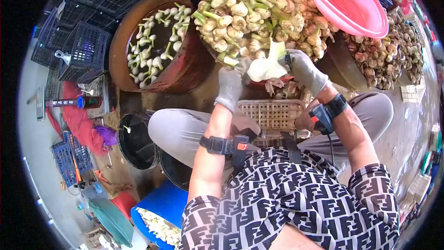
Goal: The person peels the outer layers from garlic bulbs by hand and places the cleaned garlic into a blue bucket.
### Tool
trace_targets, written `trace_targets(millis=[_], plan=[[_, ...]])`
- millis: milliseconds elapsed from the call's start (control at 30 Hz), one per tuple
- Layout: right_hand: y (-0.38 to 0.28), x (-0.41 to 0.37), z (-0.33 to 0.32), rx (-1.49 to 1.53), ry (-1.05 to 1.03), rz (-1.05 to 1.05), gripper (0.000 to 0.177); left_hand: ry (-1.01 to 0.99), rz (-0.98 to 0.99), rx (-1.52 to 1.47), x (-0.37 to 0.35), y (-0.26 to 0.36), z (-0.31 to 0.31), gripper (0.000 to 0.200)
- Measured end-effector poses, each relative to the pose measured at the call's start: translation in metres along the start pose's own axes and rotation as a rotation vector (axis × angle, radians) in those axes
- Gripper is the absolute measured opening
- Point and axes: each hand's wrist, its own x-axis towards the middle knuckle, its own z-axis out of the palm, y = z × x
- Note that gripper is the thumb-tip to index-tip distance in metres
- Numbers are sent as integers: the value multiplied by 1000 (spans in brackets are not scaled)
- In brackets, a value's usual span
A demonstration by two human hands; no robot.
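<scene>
Left hand [233, 82] touches white garlic [268, 68], grip unclear.

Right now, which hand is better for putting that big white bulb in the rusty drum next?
Probably the left hand. It's beside the white bulb, on the same side as the rusty drum. The right hand is farther away, past the bulb.

Bright light glares off the floor [393, 132] at right; fisheye distortion bows the edges.
</scene>
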Motion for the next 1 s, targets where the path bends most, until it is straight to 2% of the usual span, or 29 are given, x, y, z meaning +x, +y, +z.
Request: trace_targets(millis=[33, 67, 100, 167, 200, 300, 333, 367, 433, 467, 500, 533, 567, 633, 700, 733, 767, 833, 900, 933, 1000], plan=[[-1, -3, -5, -381, 4, -225, 23, -49, 34, 13, -3, 6, 1, 21], [-3, -7, -11, -763, 97, -448, 22, -97, 67, 24, -5, 10, 1, 20], [-8, -13, -24, -723, 22, -312, 15, -134, 62, -33, -8, 4, 7, 19], [-43, -24, -16, 162, 258, 253, 8, -204, 77, -97, -7, 8, 6, 17], [-35, -25, -21, 95, 252, 225, 8, -271, 129, -128, -5, 5, 4, 17], [-8, -30, -39, -115, 228, 102, 15, -323, 75, -181, -8, 5, 16, 18], [-4, -35, -47, -306, 252, -52, 16, -308, 108, -166, -7, 4, 18, 19], [-3, -41, -61, -58, 325, 291, 17, -313, 70, -312, -4, 2, 14, 19], [20, -59, -96, 435, 524, 428, 14, -317, -12, -600, 4, 1, 2, 20], [55, -70, -135, -335, 238, 293, 15, -180, -32, -578, 2, 9, 6, 30], [82, -78, -160, -1080, -86, 123, 17, -195, -93, -615, 2, 7, 4, 28], [61, -83, -148, -1141, -287, 584, 19, -211, -153, -648, 2, 6, 0, 26], [35, -88, -142, -1099, -509, 948, 26, -230, -213, -680, 3, 6, -2, 24], [0, -95, -124, -1503, -295, 627, 26, -278, -318, -817, 9, 6, -1, 23], [35, -71, -128, -1389, -261, 344, 24, -313, -432, -1029, 7, -5, 4, 23], [24, -63, -108, -968, -79, 347, 23, -370, -504, -1137, 10, -12, 4, 26], [2, -50, -76, -541, 95, 335, 22, -367, -495, -1104, 10, -16, 4, 27], [-33, -34, -32, -450, 7, 186, 22, -357, -472, -1037, 9, -18, 1, 29], [-27, -19, -6, -467, -27, 182, 22, -254, -447, -1078, 1, 3, 2, 25], [-19, -10, 1, -585, -36, 180, 26, -204, -430, -1098, -1, 13, 0, 23], [-4, 2, 13, -638, 29, 150, 27, -317, -453, -1216, 3, 17, -15, 21]])
